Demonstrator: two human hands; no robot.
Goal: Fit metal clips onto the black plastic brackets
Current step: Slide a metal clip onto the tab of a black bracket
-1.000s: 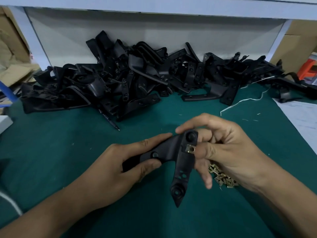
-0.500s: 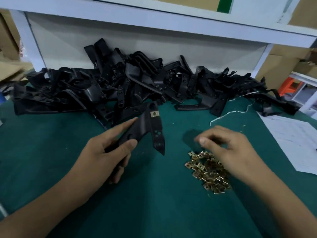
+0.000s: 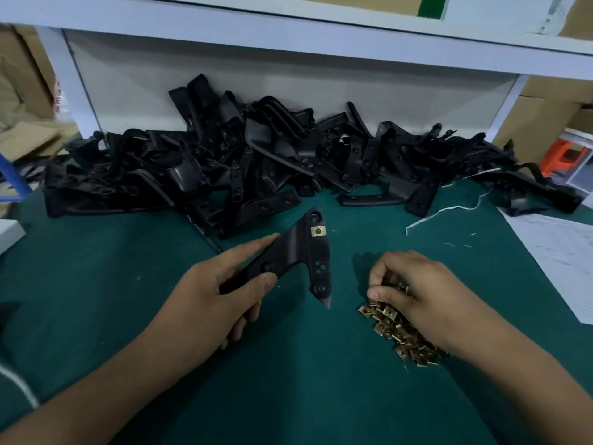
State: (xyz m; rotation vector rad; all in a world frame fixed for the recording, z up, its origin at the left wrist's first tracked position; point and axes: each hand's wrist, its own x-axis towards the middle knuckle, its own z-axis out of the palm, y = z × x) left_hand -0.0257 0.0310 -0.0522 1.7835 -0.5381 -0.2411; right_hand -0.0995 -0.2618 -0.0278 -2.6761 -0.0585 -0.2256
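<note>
Gripping the stiff, light black angular plastic bracket [image 3: 296, 252] by its handle-like arm, the left hand [image 3: 205, 303] steadies it above the worktop while the right hand [image 3: 414, 293] pinches among small, slippery brass-coloured metal clips [image 3: 398, 329] beneath its fingers.

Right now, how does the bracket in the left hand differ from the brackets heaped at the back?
The held bracket is gripped by the left hand above the mat; the heaped brackets lie tangled on it, against the back panel. The held bracket carries a brass clip; no clip shows in the heap. Both are black plastic.
</note>
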